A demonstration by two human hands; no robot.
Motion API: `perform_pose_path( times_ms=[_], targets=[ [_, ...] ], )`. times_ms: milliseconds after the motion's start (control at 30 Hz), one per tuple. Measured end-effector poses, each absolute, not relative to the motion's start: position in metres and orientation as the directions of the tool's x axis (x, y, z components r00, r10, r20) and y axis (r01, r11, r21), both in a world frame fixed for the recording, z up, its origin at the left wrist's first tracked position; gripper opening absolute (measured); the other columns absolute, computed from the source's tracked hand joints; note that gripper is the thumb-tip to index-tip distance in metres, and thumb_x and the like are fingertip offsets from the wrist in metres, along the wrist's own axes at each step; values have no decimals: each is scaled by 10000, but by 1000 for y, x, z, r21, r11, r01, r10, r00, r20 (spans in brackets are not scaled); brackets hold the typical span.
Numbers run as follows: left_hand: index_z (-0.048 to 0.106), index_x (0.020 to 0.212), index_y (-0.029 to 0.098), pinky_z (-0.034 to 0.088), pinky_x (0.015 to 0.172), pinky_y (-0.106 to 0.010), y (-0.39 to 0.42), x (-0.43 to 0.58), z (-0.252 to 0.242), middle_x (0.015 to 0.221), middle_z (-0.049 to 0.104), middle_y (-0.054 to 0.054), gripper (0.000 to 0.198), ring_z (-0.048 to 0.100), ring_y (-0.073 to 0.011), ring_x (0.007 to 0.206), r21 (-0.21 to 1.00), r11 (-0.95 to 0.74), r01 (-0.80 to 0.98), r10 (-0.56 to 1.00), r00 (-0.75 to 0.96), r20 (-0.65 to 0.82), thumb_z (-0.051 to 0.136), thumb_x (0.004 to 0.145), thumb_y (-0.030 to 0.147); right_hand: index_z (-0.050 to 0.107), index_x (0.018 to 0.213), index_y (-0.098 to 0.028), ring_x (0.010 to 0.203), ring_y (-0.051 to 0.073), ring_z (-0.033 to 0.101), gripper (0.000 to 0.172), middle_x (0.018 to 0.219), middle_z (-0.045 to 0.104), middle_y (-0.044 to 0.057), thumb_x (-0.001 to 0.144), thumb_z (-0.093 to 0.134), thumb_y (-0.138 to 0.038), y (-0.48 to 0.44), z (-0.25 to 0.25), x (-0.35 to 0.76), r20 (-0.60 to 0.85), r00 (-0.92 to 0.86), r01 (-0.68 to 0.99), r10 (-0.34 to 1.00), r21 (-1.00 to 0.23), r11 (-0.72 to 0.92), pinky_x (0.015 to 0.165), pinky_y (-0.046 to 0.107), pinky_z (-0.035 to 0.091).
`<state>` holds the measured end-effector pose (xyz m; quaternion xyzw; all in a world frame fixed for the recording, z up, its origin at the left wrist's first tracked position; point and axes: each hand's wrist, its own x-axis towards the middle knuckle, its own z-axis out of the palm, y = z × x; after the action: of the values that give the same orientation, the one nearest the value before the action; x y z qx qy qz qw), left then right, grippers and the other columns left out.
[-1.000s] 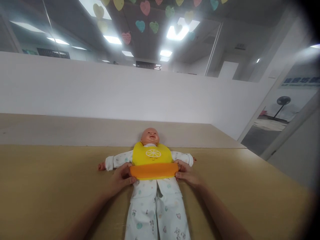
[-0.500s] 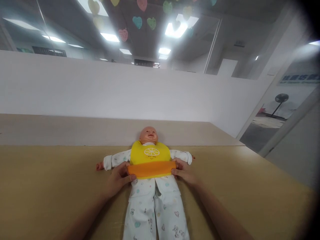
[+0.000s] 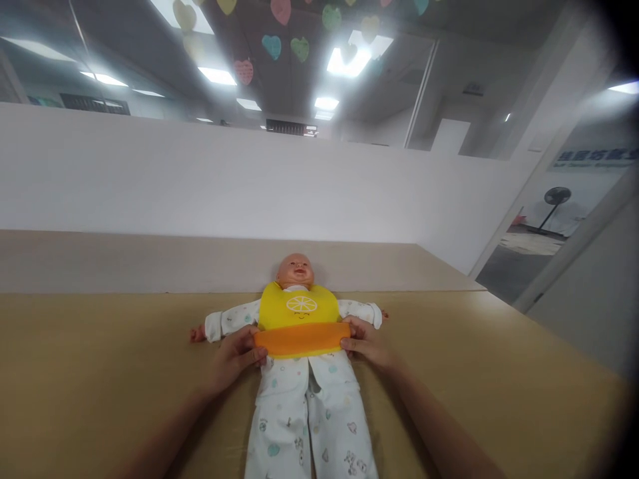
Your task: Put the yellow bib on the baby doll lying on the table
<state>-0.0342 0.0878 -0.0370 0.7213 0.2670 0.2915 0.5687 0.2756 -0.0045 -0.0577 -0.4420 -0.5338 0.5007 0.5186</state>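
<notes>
On the table a baby doll (image 3: 295, 271) lies on its back, head away from me and arms spread. White printed clothes (image 3: 279, 412) cover its body and legs. A yellow bib (image 3: 274, 309) with a white citrus slice and a small smiling face rests on its chest, an orange pocket (image 3: 303, 340) along its lower edge. My left hand (image 3: 234, 359) pinches the pocket's left end between thumb and fingers. At the right end, my right hand (image 3: 369, 341) grips the same orange strip, thumb on top. The fingers under the bib are partly hidden.
The wooden table (image 3: 100, 392) reaches to a paler board (image 3: 124, 263) along a white wall (image 3: 224, 179). Heart-shaped notes (image 3: 272, 46) stick to the window above. Beyond the table's right edge, a fan (image 3: 558, 195) stands through a doorway.
The view has shifted very slightly. Both hands keep hold of the bib's orange pocket at its two ends, and the doll lies as before.
</notes>
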Motion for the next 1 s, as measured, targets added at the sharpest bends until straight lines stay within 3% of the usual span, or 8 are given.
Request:
perform_pose_path(
  times_ms=[467,700,1000],
  targets=[
    [522,933,154,429,625,-279,94,-40,-39,698,671,-65,290,579,-158,618,984,-170,45,685,724,85,556,839,425,572,949,-153,564,80,502,404,639,434,-43,658,772,-349,-2,-65,285,116,-74,-37,990,-993,114,507,190,391],
    [509,946,161,435,645,-293,100,-43,-47,717,667,-64,268,578,-157,624,974,-219,52,680,725,114,493,879,420,546,948,-148,574,79,501,427,681,527,-17,658,766,-372,-4,-60,282,107,-97,-47,990,-994,103,515,185,385],
    [532,933,166,429,662,-292,100,-43,-47,700,661,-54,273,557,-155,622,963,-263,67,697,703,142,490,876,430,563,996,-147,607,72,503,423,711,524,-14,673,766,-329,-5,-61,285,106,-130,-88,986,-992,95,539,178,399]
  ],
)
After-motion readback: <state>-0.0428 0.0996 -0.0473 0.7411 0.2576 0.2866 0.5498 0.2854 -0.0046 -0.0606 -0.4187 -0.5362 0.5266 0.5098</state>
